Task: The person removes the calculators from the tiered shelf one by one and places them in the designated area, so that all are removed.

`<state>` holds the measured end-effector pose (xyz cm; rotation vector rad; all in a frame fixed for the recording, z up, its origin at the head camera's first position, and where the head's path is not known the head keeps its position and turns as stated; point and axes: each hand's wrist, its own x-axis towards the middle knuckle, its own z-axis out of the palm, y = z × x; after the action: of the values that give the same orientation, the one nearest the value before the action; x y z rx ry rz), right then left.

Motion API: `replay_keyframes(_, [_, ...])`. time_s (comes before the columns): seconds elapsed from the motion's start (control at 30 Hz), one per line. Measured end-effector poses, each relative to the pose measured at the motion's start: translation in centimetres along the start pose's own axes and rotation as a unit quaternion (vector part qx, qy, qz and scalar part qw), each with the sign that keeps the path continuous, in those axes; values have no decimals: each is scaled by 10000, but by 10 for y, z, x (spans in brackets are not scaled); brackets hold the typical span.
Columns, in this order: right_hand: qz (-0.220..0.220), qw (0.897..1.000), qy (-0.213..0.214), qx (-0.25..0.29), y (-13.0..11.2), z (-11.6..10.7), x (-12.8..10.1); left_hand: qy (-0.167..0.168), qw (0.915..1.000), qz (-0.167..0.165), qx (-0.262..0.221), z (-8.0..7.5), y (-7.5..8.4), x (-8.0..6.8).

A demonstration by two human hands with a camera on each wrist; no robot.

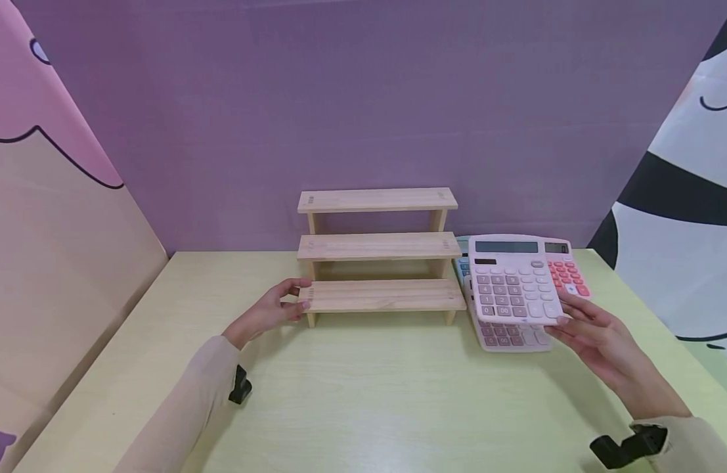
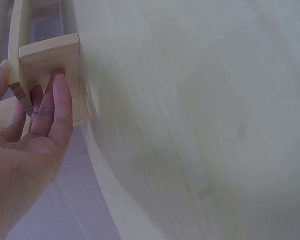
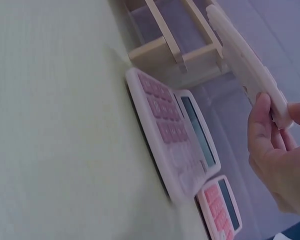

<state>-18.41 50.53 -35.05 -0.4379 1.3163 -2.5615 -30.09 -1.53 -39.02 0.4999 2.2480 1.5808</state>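
Observation:
A three-step wooden shelf (image 1: 382, 295) stands on the table, and my left hand (image 1: 273, 307) pinches the left end of its lowest step. The left wrist view shows the thumb on one face of the plank (image 2: 21, 55) and fingers curled behind it. My right hand (image 1: 605, 338) holds a pale pink calculator (image 1: 511, 282) by its lower right corner, tilted and raised off the table. Beneath it lies a second calculator with mauve keys (image 1: 507, 338), partly covered. A pink calculator with red keys (image 1: 569, 272) and a blue one (image 1: 462, 266) show behind.
A purple cloth backdrop (image 1: 375, 98) rises behind the pale table (image 1: 363, 401). Cartoon-printed panels border the left (image 1: 56, 230) and right (image 1: 688, 210) sides. The stacked calculators sit close to the shelf's right end.

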Motion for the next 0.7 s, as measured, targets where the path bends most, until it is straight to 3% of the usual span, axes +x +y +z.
replay_keyframes(0.2, [-74,9982,-340,482,3,-2,1,139,9998,-71,75,-17,6,-23])
replay_keyframes(0.7, [150,9972,-380,621,-15,-41,-15,162,9998,-113,83,-17,7,-24])
